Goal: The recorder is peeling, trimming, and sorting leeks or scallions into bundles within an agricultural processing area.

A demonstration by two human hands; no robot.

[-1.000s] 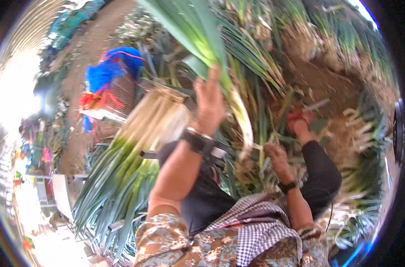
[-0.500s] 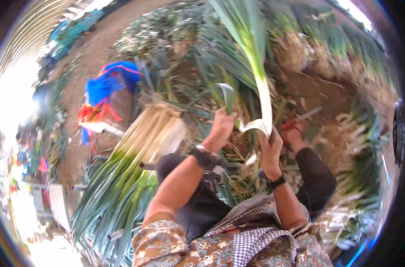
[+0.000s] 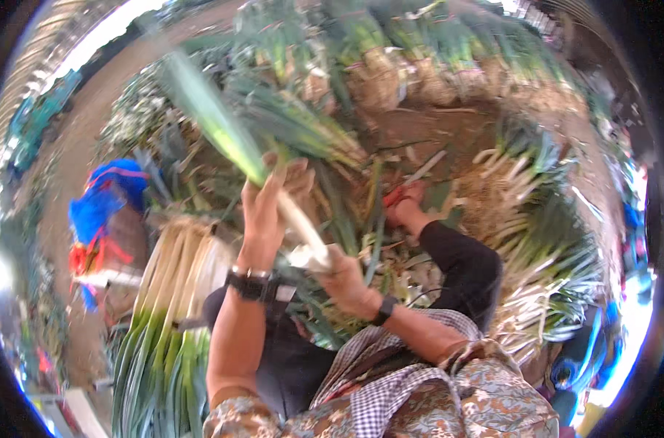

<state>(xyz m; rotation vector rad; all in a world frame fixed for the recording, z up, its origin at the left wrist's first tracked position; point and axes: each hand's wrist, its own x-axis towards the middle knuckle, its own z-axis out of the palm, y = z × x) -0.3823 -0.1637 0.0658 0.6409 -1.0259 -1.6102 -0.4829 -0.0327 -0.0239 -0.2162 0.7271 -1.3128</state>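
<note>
A long leek (image 3: 302, 223) slants across the middle, its green leaves up at the far left and blurred by motion. My right hand (image 3: 340, 281) is closed round its white root end, where a pale peeled layer hangs loose. Higher up, where white turns to green, my left hand (image 3: 265, 208) has its fingers bent round the stalk. Left of my knee lies a stack of trimmed leeks (image 3: 167, 285), white ends away from me and green leaves toward me.
A blue bag (image 3: 113, 193) with red trim sits at the left. Leek trimmings (image 3: 412, 281) litter the ground before me. Loose leeks (image 3: 536, 270) lie at the right, and bundled leeks (image 3: 379, 73) stand along the back. A red-handled knife (image 3: 397, 196) is by my foot.
My left hand has left the curled leaf strip and taken hold of the leek's stalk. The leek has tipped leftward, and the view has turned to the right.
</note>
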